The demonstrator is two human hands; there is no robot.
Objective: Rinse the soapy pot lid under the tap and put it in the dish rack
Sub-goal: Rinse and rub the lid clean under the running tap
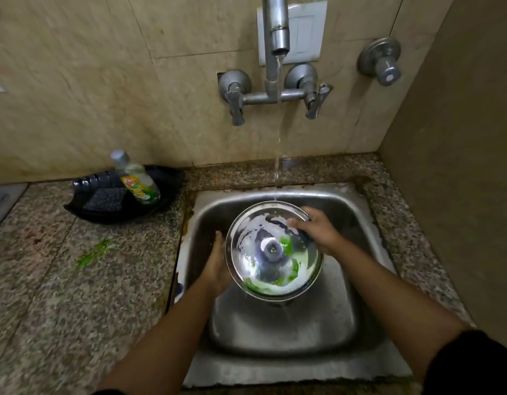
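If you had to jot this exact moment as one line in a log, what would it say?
step: rinsing | pot lid: soapy, over sink | tap: running | left hand: on rim | right hand: on rim | rack: unseen

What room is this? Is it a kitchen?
Most likely a kitchen, at the washing-up spot. A steel sink is set into a speckled stone counter, a wall tap is running, and a bottle of dish soap stands by a scrubbing sponge. Two hands hold a soapy pot lid.

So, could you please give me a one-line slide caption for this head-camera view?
Both hands, left hand and right hand, hold a soapy pot lid under the running tap over a steel sink.
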